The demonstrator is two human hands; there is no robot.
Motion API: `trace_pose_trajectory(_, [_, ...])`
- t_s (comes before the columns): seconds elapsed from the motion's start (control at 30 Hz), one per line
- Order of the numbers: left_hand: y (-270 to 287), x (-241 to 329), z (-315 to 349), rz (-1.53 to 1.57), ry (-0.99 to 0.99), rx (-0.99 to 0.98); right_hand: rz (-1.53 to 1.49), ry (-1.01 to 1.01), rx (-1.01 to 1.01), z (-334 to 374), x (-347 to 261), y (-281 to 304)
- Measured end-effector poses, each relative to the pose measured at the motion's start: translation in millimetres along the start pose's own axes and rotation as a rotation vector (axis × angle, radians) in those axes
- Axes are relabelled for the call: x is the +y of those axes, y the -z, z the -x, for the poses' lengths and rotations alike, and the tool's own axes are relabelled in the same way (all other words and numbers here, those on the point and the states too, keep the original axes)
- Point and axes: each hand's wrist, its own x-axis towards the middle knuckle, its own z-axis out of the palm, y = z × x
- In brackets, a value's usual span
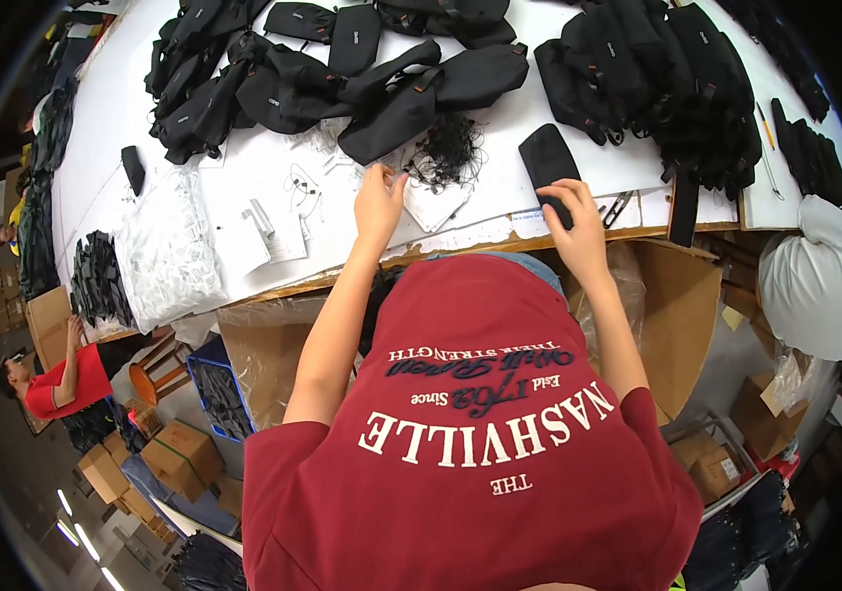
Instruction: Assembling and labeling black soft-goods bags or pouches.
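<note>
My right hand [575,215] is closed on the near end of a flat black pouch [547,158], which lies at the table's front edge. My left hand [379,205] is at the same edge, fingers curled in a pinch; what they hold, if anything, is too small to make out. Just beyond its fingertips lies the end of a black bag [372,136] from the heap. Right of that hand sits a tangle of thin black cords [449,153], on top of white cards [436,209].
Black bags [288,98] are heaped at the back, with another stack [628,69] at right. To the left lie a clear plastic bag of white tags [170,246] and a bundle of black strips [99,281]. Cardboard boxes [183,453] stand on the floor; a person in red [66,384] works at far left.
</note>
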Motion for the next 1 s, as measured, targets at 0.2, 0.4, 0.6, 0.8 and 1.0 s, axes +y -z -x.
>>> trace_pose_trajectory(0.2, [-15,0,-34,-0.130,0.093,-0.015,-0.139,-0.026,-0.155,3,-17,-23])
trace_pose_trajectory(0.4, [-22,-11,-32,-0.130,0.055,0.039,-0.266,-0.053,-0.213,-4,-28,-27])
trace_pose_trajectory(0.6, [3,-19,-12,0.070,-0.026,0.137,-0.334,-0.045,-0.298,-31,-32,-49])
trace_pose_trajectory(0.8, [87,-41,16,0.148,0.050,0.372,0.044,0.002,-0.336,-76,-25,-142])
trace_pose_trajectory(1.0, [161,-150,61,-0.446,0.464,0.733,0.410,0.045,-0.295,-110,-33,-212])
